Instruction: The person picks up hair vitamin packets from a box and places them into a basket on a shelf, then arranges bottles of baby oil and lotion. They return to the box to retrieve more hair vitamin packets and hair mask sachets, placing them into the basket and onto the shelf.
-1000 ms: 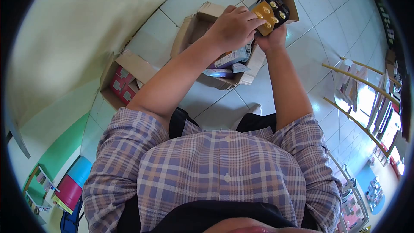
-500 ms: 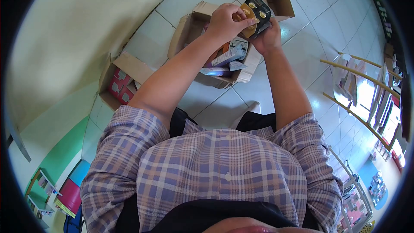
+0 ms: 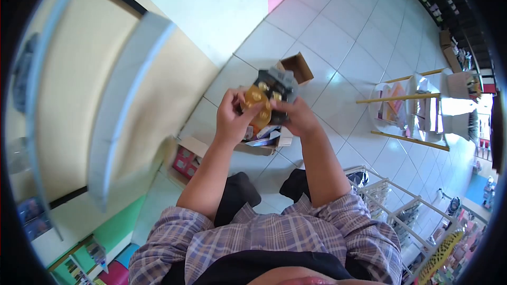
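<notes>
My left hand (image 3: 232, 119) pinches an amber-yellow card (image 3: 257, 108) that carries round gold pieces. Right beside it, my right hand (image 3: 302, 117) grips a black card (image 3: 268, 83) with similar gold pieces, its thumb by the yellow card's edge. A greyish card (image 3: 288, 81) shows behind the black one, blurred. The cards overlap, and what the gold pieces are I cannot make out. Below them, an open cardboard box (image 3: 285, 140) on the floor holds several packets, mostly hidden by my hands and the cards.
A small open carton (image 3: 298, 68) stands beyond the cards. Another carton (image 3: 193, 145) with red packages (image 3: 185, 163) sits at left, near the wall. Shelves (image 3: 124, 111) jut out at left. To the right are a gold-poled tiered stand (image 3: 398, 97) and a white wire rack (image 3: 391, 182).
My view has swung, bringing wall shelves in at left. Both hands have moved lower in view with the cards, and the boxes behind are more covered. A greyish card now shows behind the black one.
</notes>
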`<state>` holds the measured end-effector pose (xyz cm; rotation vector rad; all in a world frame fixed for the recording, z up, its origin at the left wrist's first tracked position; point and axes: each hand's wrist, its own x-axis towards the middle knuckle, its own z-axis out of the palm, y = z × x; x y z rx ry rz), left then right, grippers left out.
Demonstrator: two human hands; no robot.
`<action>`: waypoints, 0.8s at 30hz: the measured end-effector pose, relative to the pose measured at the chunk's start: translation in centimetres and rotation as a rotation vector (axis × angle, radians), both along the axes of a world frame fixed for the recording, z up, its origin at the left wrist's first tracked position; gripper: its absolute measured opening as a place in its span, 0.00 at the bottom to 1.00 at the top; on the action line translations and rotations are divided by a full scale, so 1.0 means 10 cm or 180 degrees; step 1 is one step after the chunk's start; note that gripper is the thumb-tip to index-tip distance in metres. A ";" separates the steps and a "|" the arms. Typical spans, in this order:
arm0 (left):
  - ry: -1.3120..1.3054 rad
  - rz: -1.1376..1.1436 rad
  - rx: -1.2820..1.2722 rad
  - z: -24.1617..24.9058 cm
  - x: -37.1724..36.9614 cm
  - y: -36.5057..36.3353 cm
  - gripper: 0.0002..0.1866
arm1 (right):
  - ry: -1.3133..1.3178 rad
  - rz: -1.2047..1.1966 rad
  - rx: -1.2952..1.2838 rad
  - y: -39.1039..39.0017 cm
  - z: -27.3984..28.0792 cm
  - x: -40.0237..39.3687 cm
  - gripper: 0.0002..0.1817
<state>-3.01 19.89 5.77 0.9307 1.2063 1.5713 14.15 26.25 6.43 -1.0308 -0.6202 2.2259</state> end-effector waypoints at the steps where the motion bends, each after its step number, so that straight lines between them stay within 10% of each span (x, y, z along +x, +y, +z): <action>1: 0.0038 -0.0021 0.0006 0.32 -0.02 -0.10 0.17 | 0.0048 0.0169 0.0008 -0.11 0.26 0.05 0.29; 14: 0.2265 -0.1132 -0.0494 4.17 -0.52 -0.86 0.23 | 0.1568 0.1522 -0.0300 -0.70 3.46 0.02 0.36; 19: 0.1444 0.0137 -0.0402 5.02 -0.56 -1.48 0.45 | 0.1376 0.1671 0.0192 -1.10 4.33 -0.37 0.28; 24: 0.0505 0.0593 -0.0041 5.35 -0.77 -2.30 0.32 | 0.1348 0.1219 0.0631 -1.62 4.93 -0.82 0.27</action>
